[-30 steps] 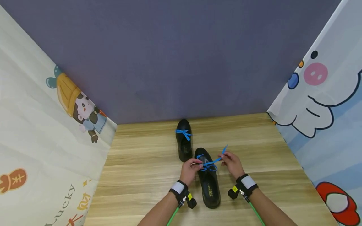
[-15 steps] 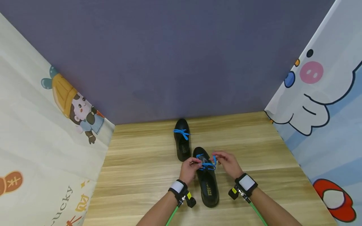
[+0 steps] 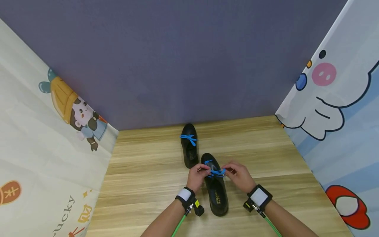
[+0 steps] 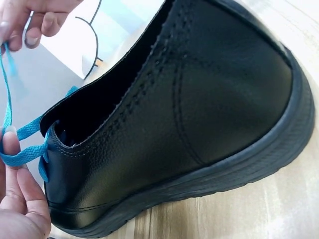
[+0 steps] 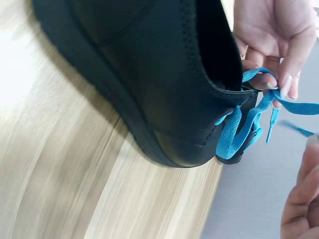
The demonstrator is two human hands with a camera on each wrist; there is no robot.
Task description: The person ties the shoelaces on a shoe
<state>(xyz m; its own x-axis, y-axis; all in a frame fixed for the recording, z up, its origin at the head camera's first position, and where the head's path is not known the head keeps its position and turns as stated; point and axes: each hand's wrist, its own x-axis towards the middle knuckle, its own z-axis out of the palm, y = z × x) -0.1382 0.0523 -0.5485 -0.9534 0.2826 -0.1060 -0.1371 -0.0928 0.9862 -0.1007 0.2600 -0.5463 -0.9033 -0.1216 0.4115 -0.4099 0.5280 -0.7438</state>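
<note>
Since the earlier pictures the right hand (image 3: 239, 175) has drawn in toward the near black leather shoe (image 3: 217, 191), and the free end of the bright blue flat shoelace (image 3: 217, 171), which stood out past that hand a second ago, is now gathered over the shoe's throat between the two hands. The left hand (image 3: 196, 176) has scarcely shifted.

In the head view both hands sit just beside the lacing, one on each side of the shoe. The left hand's fingers are curled and pinch a strand of the lace; the left wrist view shows a fingertip (image 4: 10, 137) pressing the blue band against the shoe's collar. The right hand's fingers are also curled round the lace on its side, pinching it near the eyelets; the right wrist view shows the strands looping out of the eyelets (image 5: 244, 130) and running toward the fingers.

By the look of it, the lace has gone from being pulled out wide to being folded close, so the knot or bow is being formed at the throat and is not yet finished.

The shoe stands upright on the pale wooden worktop (image 3: 148, 171), toe pointing away from the person. A second black shoe (image 3: 189, 148) stands just beyond it, its blue lace already in a bow.
</note>
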